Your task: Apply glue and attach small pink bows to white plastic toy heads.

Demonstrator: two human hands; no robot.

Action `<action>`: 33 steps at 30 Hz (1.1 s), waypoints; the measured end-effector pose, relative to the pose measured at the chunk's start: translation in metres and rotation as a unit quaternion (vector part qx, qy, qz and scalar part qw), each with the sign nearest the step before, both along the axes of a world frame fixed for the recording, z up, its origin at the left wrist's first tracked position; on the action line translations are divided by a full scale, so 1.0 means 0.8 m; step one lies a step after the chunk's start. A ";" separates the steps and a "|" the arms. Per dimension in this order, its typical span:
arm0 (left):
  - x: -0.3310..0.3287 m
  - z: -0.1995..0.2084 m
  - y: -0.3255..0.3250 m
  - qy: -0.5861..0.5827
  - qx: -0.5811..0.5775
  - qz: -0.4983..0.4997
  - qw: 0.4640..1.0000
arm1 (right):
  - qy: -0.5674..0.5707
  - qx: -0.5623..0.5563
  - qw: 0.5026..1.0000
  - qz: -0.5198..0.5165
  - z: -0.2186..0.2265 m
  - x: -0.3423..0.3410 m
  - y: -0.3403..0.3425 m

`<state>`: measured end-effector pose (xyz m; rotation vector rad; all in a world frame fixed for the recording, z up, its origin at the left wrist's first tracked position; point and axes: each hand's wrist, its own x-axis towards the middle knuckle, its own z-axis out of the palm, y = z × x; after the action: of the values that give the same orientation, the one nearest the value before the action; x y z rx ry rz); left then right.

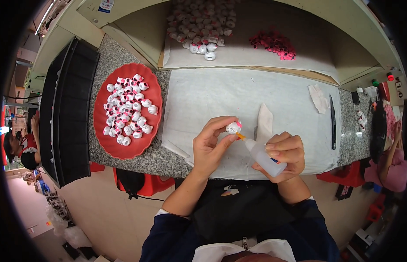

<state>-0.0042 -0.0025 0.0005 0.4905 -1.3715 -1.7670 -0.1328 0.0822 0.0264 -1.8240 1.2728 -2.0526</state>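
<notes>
Orange-tipped bottle (259,153) at white-and-pink piece (233,128)

Left fingers (219,124) pinch the piece over the paper-covered surface (208,94); right fingers (283,145) grasp the bottle, between four and five o'clock from it. Toward ten o'clock, a red plate (119,151) carries similar pieces (136,106).

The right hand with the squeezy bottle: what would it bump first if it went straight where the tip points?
Probably the small white-and-pink piece in the left hand: the orange tip of the bottle in the right hand points at it, maybe touching; depth is unclear.
</notes>
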 end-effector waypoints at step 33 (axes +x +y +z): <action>0.004 0.006 0.001 0.018 0.083 0.074 0.994 | 0.237 0.335 0.847 -0.338 -0.041 -0.157 -0.201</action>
<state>-0.0013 -0.0020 0.0053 0.6314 -1.1387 -1.7662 -0.2588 -0.0787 -0.0067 -1.6837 2.6443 -1.0250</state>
